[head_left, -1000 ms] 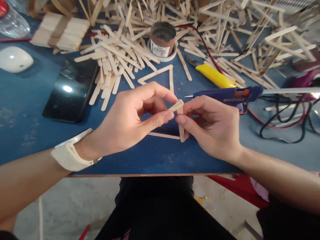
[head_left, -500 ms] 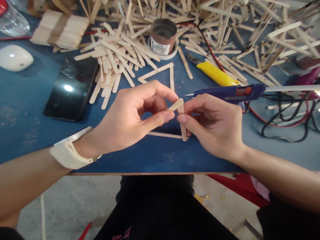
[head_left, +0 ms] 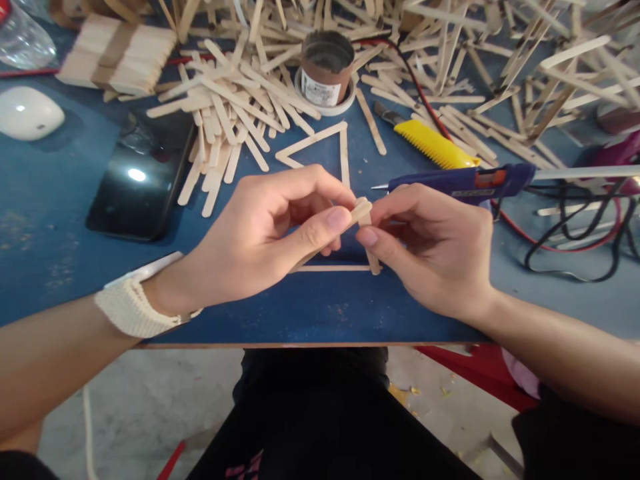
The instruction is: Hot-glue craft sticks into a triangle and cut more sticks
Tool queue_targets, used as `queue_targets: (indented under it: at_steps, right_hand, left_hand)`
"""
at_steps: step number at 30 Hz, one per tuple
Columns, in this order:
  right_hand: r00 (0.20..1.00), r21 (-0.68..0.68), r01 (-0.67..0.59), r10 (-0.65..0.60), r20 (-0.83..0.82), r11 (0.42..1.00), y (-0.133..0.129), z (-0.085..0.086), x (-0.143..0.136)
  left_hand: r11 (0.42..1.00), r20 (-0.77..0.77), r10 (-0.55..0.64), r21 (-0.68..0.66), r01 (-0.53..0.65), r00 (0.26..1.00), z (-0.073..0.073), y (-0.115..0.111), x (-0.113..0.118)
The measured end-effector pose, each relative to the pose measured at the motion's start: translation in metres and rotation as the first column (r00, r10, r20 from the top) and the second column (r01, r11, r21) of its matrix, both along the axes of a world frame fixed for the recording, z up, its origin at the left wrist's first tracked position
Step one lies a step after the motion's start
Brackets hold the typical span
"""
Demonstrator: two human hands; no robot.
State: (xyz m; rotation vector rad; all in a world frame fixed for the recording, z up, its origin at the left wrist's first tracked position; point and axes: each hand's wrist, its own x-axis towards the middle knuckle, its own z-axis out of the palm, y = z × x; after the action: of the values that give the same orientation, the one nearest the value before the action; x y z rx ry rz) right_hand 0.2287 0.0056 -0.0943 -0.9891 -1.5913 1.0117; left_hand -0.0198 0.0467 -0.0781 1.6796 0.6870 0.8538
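My left hand [head_left: 280, 233] pinches a wooden stick [head_left: 361, 211] between thumb and fingers, its rounded end pointing to the right. A second stick [head_left: 373, 260] runs down from that end, and my right hand [head_left: 430, 243] grips it near the top. Below, a thin stick [head_left: 330, 268] meets its lower end, so the pieces form a triangle held over the blue table. Part of the first stick is hidden by my left hand. Just behind my hands, other sticks lie joined at corners [head_left: 344, 150], partly covered by my left fingers.
A blue glue gun [head_left: 450, 183] lies behind my right hand, near a yellow cutter [head_left: 435, 144] and black cable [head_left: 570, 273]. Further back are loose sticks [head_left: 225, 100], a brown pot [head_left: 326, 70] and a stick bundle [head_left: 117, 57]. A phone [head_left: 143, 180] and white mouse [head_left: 31, 113] sit left.
My left thumb has moved up and right along its stick. The held sticks have shifted and turned slightly, their lower corner now further right. My right hand has moved slightly right.
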Motion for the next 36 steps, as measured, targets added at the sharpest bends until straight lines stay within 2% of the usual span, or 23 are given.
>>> queue_targets:
  at_steps: [4,7,10,14,20,25,29,36]
  right_hand:
    - [1.0,0.036,-0.004,0.004,0.007,0.999,0.0,0.0,0.0]
    - [1.0,0.049,-0.017,0.018,-0.004,0.999,0.0,0.0,0.001]
    - [1.0,0.076,-0.02,0.02,0.006,0.997,-0.001,0.0,0.001]
    - [0.999,0.104,-0.015,0.011,0.035,0.994,-0.001,0.001,0.001]
    - [0.999,0.11,-0.016,0.011,0.049,0.994,-0.001,0.003,0.001]
    - [0.999,0.121,-0.03,0.026,0.034,0.992,-0.001,0.002,0.002]
    - [0.998,0.139,-0.044,0.039,0.044,0.989,-0.001,0.001,0.001]
    - [0.998,0.145,-0.039,0.031,0.056,0.989,0.0,0.002,0.002]
  left_hand:
    - [0.998,-0.007,0.006,-0.055,-0.006,1.0,-0.002,-0.002,-0.001]
    - [0.999,-0.015,0.014,-0.048,-0.015,1.0,-0.002,-0.002,-0.002]
    - [1.0,-0.001,0.004,0.002,-0.004,1.0,-0.003,0.002,-0.002]
    - [0.99,0.107,-0.093,0.114,0.08,0.99,-0.007,0.007,-0.002]
    - [0.993,0.07,-0.063,0.107,0.055,0.996,-0.006,0.005,-0.002]
    - [0.977,0.144,-0.138,0.184,0.11,0.98,-0.01,0.012,-0.002]
    - [0.97,0.155,-0.154,0.209,0.12,0.976,-0.012,0.015,-0.002]
    - [0.995,0.095,-0.081,0.074,0.074,0.992,-0.005,0.006,-0.001]
